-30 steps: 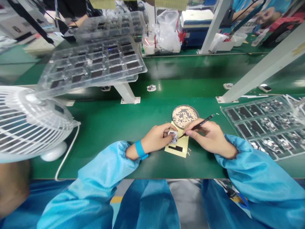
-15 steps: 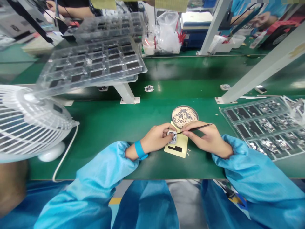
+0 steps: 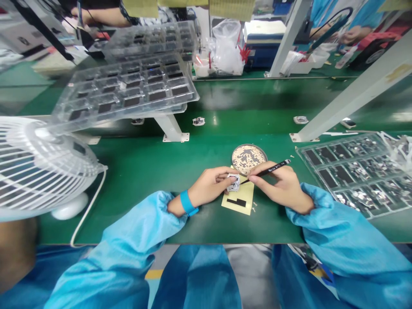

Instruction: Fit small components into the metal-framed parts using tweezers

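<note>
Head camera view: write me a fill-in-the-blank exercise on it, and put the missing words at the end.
The small part held by the left hand is mostly ____. The hand holding the thin black tool is the ____ one. The sheet near the hands is ____. The bench is ____.

white; right; yellow; green

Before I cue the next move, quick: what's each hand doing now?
Left hand: closed on a small white part.
Right hand: closed on black tweezers.
</note>
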{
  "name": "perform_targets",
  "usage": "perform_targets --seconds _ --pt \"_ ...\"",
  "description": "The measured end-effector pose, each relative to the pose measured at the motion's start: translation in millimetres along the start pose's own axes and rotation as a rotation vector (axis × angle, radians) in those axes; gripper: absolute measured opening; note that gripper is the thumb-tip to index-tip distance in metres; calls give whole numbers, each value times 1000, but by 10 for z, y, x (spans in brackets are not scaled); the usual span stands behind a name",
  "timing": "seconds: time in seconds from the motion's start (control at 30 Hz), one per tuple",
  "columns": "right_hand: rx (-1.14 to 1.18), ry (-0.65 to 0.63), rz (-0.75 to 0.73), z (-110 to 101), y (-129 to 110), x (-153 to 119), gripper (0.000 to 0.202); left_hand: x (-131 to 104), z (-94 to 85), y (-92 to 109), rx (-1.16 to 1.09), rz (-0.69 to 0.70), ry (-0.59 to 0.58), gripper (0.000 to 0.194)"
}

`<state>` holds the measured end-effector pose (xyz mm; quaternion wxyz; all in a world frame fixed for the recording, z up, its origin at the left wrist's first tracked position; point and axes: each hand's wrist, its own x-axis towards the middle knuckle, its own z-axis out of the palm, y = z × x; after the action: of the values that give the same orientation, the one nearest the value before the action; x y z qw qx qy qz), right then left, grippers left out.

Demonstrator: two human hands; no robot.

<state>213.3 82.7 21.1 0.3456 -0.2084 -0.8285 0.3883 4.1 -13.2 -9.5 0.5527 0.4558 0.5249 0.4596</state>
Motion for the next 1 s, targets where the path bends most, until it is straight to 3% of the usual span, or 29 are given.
perform_targets --seconds 0.2,0.33,0.57,0.67,0.73,0.83,0.93,0.97,1.0 --pt "71 -8 52 38 -7 -6 7 -16 -30 60 101 42 60 37" --pt "238 -43 215 11 28 25 17 -8 -79 97 189 123 122 32" --pt "527 -237 358 -64 -3 76 32 29 -142 135 39 31 135 41" --pt "655 -232 370 -179 -78 -8 37 38 -155 178 -15 -24 192 45" --pt "666 -146 381 -390 -93 -62 39 37 -159 198 -16 -54 207 46" --pt "353 177 416 -957 -19 -128 36 20 -149 202 -5 -80 203 47" --pt "-483 510 489 -1655 153 -255 34 -3 -137 193 27 -85 198 49" --pt "-745 531 536 -1858 218 -327 33 -9 -136 192 46 -83 199 49" --pt "-916 469 622 -2028 283 -413 32 -14 -136 193 64 -80 197 49"
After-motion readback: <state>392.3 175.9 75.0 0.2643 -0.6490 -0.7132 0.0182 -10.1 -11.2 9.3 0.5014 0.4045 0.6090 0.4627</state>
